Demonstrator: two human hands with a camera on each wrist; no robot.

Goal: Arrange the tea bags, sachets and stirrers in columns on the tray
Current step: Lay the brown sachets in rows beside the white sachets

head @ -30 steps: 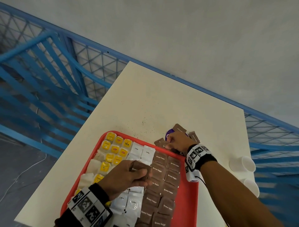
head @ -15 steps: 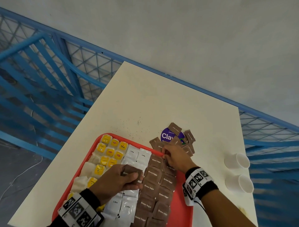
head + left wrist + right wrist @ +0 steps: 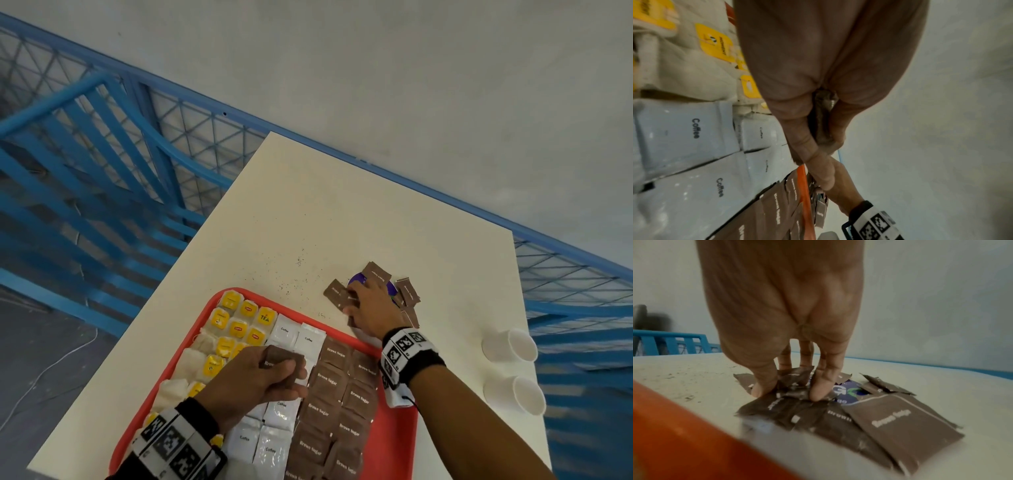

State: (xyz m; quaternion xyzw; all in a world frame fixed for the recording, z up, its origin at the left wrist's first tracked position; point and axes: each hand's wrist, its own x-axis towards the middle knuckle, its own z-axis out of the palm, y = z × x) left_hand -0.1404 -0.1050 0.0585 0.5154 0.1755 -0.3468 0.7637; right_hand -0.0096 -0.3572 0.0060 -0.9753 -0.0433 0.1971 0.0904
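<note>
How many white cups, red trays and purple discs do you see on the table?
White cups: 2
Red tray: 1
Purple disc, partly covered: 1
Total: 4

Loose sachets [image 3: 375,274] on table [image 3: 342,212] behind tray [image 3: 399,431]

glossy plastic tray [image 3: 397,442], seemingly paper sachets [image 3: 329,383]

Near end of flat red plastic tray [image 3: 399,442] cut off by frame bottom, round purple printed sticker [image 3: 356,278] mostly hidden under right hand [image 3: 371,308] and loose brown paper sugar sachets [image 3: 900,423], lettering unreadable, wrist views blurred.
</note>
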